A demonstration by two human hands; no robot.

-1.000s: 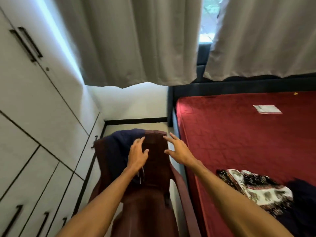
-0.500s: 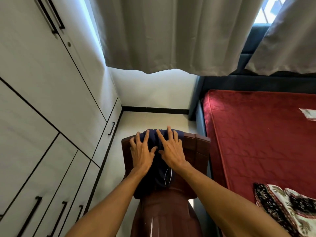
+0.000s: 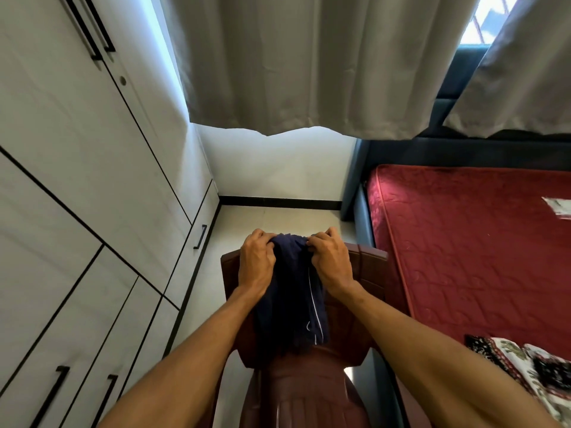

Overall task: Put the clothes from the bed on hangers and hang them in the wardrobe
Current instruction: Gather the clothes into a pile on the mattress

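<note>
Presently, item by item.

Left hand (image 3: 256, 264): fingers curled tight, gripping the bunched top of the navy garment (image 3: 290, 304) on its left side.

Right hand (image 3: 332, 264): likewise curled, gripping the same bunch on its right side. The two-handed hold, spaced across the cloth, looks meant to lift it clear without letting it trail.

Navy garment: draped over the top edge of the chair (image 3: 364, 273) back, hanging down its near face toward the seat; thin white piping runs along one side. Soft and limp, it will likely sag between the grips.

Patterned garment (image 3: 525, 366): crumpled at the near edge of the bed (image 3: 479, 257), well apart from the hands, untouched.

Wardrobe (image 3: 77, 180): left of the chair, all visible doors and drawers shut; it must be opened before anything is hung. No hanger in view.

Room: red quilted cover on the bed, pale curtains (image 3: 293, 57) above, narrow strip of light floor (image 3: 278, 217) between wardrobe and bed, the chair standing in it.
</note>
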